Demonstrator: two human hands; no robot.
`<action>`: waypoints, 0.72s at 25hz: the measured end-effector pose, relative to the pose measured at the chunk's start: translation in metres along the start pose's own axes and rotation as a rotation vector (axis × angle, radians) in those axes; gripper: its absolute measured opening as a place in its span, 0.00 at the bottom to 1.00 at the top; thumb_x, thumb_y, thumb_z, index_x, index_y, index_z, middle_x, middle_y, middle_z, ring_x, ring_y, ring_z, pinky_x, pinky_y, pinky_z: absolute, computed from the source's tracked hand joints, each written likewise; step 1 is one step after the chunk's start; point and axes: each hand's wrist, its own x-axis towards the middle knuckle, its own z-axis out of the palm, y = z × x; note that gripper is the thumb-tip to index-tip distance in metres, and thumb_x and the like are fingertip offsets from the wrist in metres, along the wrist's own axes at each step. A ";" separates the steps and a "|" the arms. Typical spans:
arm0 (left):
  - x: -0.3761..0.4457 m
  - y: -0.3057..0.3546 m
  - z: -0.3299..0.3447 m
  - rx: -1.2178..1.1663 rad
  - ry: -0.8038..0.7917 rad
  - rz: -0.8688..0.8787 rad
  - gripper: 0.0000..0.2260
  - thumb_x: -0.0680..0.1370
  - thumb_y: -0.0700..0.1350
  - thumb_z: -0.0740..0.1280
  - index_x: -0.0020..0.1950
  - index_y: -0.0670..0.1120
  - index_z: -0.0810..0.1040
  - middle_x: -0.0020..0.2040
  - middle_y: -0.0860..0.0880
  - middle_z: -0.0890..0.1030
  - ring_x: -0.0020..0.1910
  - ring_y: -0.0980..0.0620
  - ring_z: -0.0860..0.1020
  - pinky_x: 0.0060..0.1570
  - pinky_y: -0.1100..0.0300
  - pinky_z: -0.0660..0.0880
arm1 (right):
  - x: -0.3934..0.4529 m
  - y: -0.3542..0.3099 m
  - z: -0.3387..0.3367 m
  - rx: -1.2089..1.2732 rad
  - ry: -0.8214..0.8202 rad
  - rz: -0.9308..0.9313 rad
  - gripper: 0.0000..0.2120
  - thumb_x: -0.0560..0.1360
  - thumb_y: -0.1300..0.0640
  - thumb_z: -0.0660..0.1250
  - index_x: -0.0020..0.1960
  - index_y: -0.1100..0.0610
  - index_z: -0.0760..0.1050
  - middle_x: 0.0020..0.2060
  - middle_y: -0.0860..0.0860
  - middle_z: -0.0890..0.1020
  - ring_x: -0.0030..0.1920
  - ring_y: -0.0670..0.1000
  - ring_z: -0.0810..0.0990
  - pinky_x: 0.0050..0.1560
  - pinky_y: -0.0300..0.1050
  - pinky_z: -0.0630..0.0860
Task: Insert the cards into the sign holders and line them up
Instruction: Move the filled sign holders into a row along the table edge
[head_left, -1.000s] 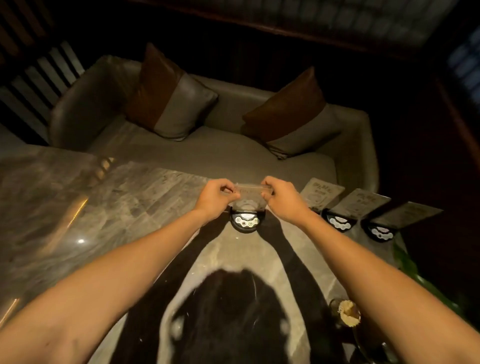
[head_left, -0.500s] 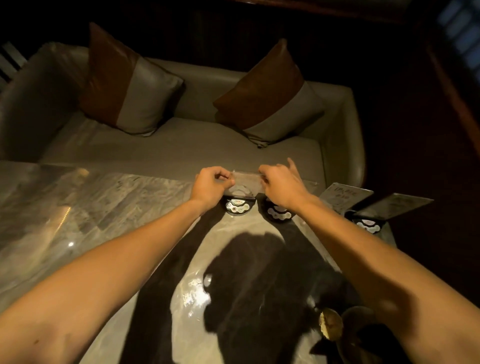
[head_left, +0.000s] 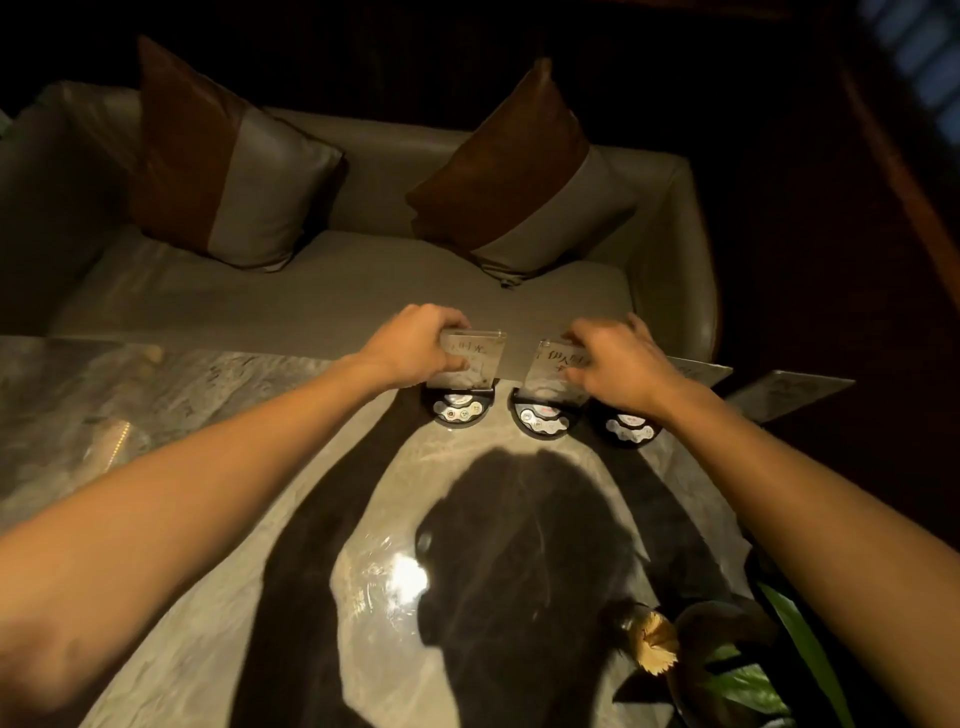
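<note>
Several sign holders with round black bases stand in a row near the far edge of the marble table (head_left: 218, 467). My left hand (head_left: 415, 345) grips the clear panel of the leftmost sign holder (head_left: 475, 364), which has a printed card inside it. My right hand (head_left: 613, 364) grips the panel of the second sign holder (head_left: 545, 364), also with a card. A third sign holder (head_left: 631, 428) shows its base below my right wrist, its panel mostly hidden. The angled panel of a fourth sign holder (head_left: 789, 392) sticks out at the right.
A grey sofa (head_left: 337, 291) with two brown-and-grey cushions (head_left: 228, 171) sits just beyond the table's far edge. A dark vase with a dried flower and green leaves (head_left: 717, 660) stands at the near right. My head's shadow falls across the table's middle.
My hands have parted: before, both held the one leftmost holder; now the right hand has shifted onto the second holder. The view has tipped and moved to the right.
</note>
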 end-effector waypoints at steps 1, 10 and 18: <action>0.005 0.006 0.001 0.073 -0.024 0.033 0.21 0.73 0.50 0.76 0.65 0.49 0.80 0.58 0.48 0.84 0.57 0.47 0.80 0.58 0.51 0.77 | -0.002 0.005 0.001 -0.019 -0.036 0.024 0.18 0.77 0.53 0.68 0.66 0.53 0.74 0.60 0.54 0.82 0.64 0.57 0.78 0.73 0.61 0.61; 0.021 0.025 0.015 0.239 -0.032 0.112 0.12 0.78 0.54 0.70 0.59 0.53 0.82 0.52 0.50 0.86 0.54 0.47 0.82 0.53 0.50 0.76 | -0.006 0.023 0.002 0.009 -0.018 0.045 0.08 0.78 0.58 0.65 0.56 0.52 0.78 0.52 0.54 0.84 0.51 0.58 0.82 0.48 0.52 0.79; 0.030 0.045 0.028 0.248 -0.029 0.159 0.11 0.78 0.55 0.70 0.58 0.54 0.83 0.50 0.51 0.86 0.52 0.47 0.82 0.53 0.49 0.78 | -0.009 0.035 -0.001 0.039 -0.013 0.041 0.08 0.79 0.58 0.66 0.57 0.51 0.79 0.53 0.52 0.85 0.52 0.55 0.82 0.44 0.45 0.72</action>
